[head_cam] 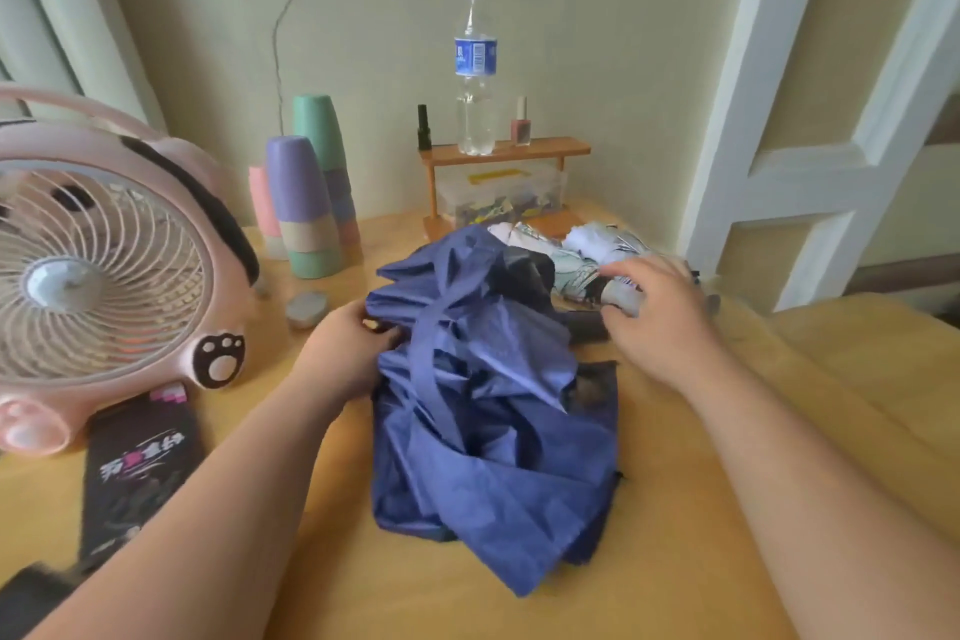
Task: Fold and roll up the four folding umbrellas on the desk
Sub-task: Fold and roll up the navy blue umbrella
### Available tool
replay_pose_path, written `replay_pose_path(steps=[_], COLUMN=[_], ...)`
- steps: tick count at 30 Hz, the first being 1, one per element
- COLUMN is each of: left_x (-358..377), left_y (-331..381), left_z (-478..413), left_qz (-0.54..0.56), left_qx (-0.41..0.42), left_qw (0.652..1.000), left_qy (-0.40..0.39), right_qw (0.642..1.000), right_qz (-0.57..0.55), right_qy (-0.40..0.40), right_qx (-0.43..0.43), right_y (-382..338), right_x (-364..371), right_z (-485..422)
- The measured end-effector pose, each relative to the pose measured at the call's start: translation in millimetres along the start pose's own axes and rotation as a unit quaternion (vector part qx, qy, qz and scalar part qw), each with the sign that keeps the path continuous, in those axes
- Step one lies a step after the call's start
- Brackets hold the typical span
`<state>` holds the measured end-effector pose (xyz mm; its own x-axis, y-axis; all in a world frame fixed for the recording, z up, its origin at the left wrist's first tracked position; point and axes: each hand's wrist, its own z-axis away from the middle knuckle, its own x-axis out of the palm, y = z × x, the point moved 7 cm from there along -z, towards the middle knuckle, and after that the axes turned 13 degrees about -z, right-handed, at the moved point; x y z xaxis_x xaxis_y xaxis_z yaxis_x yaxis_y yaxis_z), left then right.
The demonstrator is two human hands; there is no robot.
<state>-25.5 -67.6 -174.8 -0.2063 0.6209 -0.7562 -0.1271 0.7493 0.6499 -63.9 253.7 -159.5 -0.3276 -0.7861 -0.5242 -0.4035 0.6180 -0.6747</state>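
Note:
A blue folding umbrella (488, 411) lies crumpled and loose in the middle of the wooden desk (727, 431), its canopy spread toward me. My left hand (348, 348) pinches the fabric at the umbrella's left edge. My right hand (660, 317) hovers over the umbrella's right side with fingers relaxed, just above a dark handle or strap (587, 327). Behind it lie a white patterned umbrella (597, 255) and part of another pale one (519, 234), both partly hidden by the blue cloth. A black umbrella sleeve (140, 473) lies at the front left.
A pink desk fan (104, 265) stands at the left. Stacked pastel cups (311, 203) sit behind it. A small wooden shelf (504, 151) at the back holds a water bottle (475, 68) and nail polish bottles, above a clear plastic box (498, 198). A white ladder frame (805, 120) rises on the right.

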Motion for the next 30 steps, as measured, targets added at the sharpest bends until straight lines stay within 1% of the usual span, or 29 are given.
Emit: replay_pose_path(steps=[1, 3, 4, 5, 6, 8, 9, 11, 13, 15, 16, 18, 20, 22, 24, 25, 27, 30], left_x=[-5.6, -25.2, -37.0, -46.2, -51.2, -51.4, -48.0, -39.9, -34.8, -29.2, -26.1, -17.7, -8.0, -1.3, 0.5, 0.2, -1.9, -8.7], left_y=[1.1, 11.9, 23.0, 34.5, 46.1, 66.3, 71.2, 66.5, 55.3, 47.0, 44.2, 38.6, 36.5, 40.2, 51.0, 59.2, 75.4, 96.6], left_z=[-2.4, -0.8, 5.1, 12.6, 20.3, 35.9, 42.8, 50.8, 54.4, 58.2, 59.9, 60.3, 56.5, 51.9, 48.0, 45.9, 39.1, 30.7], left_qz=[-0.058, -0.118, -0.115, -0.083, -0.030, 0.054, 0.057, 0.003, -0.036, -0.058, -0.080, -0.124, -0.161, -0.225, -0.250, -0.231, -0.153, -0.032], left_qx=[0.005, 0.032, 0.058, 0.086, 0.115, 0.172, 0.197, 0.229, 0.243, 0.272, 0.283, 0.282, 0.273, 0.273, 0.289, 0.300, 0.304, 0.277], left_qw=[0.998, 0.987, 0.981, 0.978, 0.978, 0.978, 0.976, 0.973, 0.969, 0.961, 0.956, 0.951, 0.948, 0.933, 0.920, 0.920, 0.929, 0.937], left_qy=[0.023, 0.105, 0.149, 0.172, 0.170, 0.110, 0.078, 0.038, 0.016, -0.001, 0.000, -0.009, -0.035, -0.059, -0.084, -0.102, -0.148, -0.208], right_qw=[0.999, 0.993, 0.986, 0.977, 0.967, 0.948, 0.940, 0.929, 0.933, 0.948, 0.949, 0.941, 0.938, 0.947, 0.952, 0.951, 0.951, 0.957], right_qz=[-0.003, -0.075, -0.119, -0.150, -0.170, -0.187, -0.195, -0.209, -0.192, -0.134, -0.092, -0.007, 0.031, 0.026, 0.025, 0.029, 0.023, 0.012], right_qy=[0.022, 0.035, 0.023, 0.004, -0.021, -0.066, -0.085, -0.116, -0.155, -0.231, -0.271, -0.329, -0.344, -0.319, -0.306, -0.308, -0.309, -0.285], right_qx=[-0.031, -0.082, -0.117, -0.154, -0.190, -0.249, -0.267, -0.283, -0.261, -0.174, -0.132, -0.077, -0.036, -0.011, 0.003, 0.005, -0.002, -0.051], right_y=[-6.2, -25.1, -38.7, -52.7, -66.4, -94.8, -107.0, -126.1, -131.0, -119.6, -111.7, -95.3, -82.3, -70.1, -60.5, -57.3, -56.8, -68.3], right_x=[-7.0, -15.6, -16.0, -14.7, -12.0, -7.1, -5.2, -4.5, -2.3, 6.6, 11.9, 19.8, 23.9, 23.1, 22.7, 23.0, 23.1, 22.7], right_z=[1.0, 7.8, 12.8, 18.5, 25.0, 38.7, 45.3, 56.1, 60.2, 61.3, 63.2, 66.8, 64.9, 57.0, 51.9, 51.2, 51.4, 50.9])
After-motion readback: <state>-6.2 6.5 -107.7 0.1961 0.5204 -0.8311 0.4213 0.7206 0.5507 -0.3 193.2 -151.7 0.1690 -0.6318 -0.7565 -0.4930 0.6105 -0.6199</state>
